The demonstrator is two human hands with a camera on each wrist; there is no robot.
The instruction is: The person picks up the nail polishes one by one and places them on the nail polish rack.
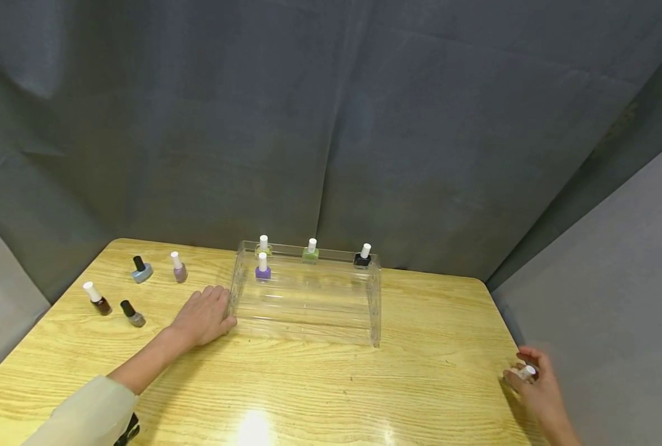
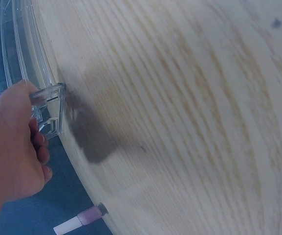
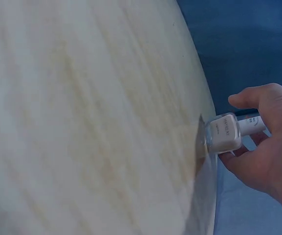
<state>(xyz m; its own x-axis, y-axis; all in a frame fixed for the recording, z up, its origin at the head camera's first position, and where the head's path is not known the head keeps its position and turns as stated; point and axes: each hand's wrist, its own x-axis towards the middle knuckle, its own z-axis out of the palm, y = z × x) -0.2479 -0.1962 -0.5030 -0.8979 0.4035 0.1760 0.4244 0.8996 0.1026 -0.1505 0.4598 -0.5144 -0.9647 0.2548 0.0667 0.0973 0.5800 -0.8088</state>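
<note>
Tabletop [image 1: 320, 390], yellow, wood-grained, under a clear rack [image 1: 308, 303], grey curtains [image 1: 225, 136] behind.

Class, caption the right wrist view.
Right hand around a pale, white-capped bottle at the edge of a wooden table.

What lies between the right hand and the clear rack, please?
In the head view, only bare tabletop lies between the right hand and the clear rack.

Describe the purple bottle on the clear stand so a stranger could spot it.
On the wooden table is a clear stepped stand, the left hand at its left side. Toward its left end, just below the top row of three bottles, sits the white-capped purple bottle, the only one there outside that row.
</note>
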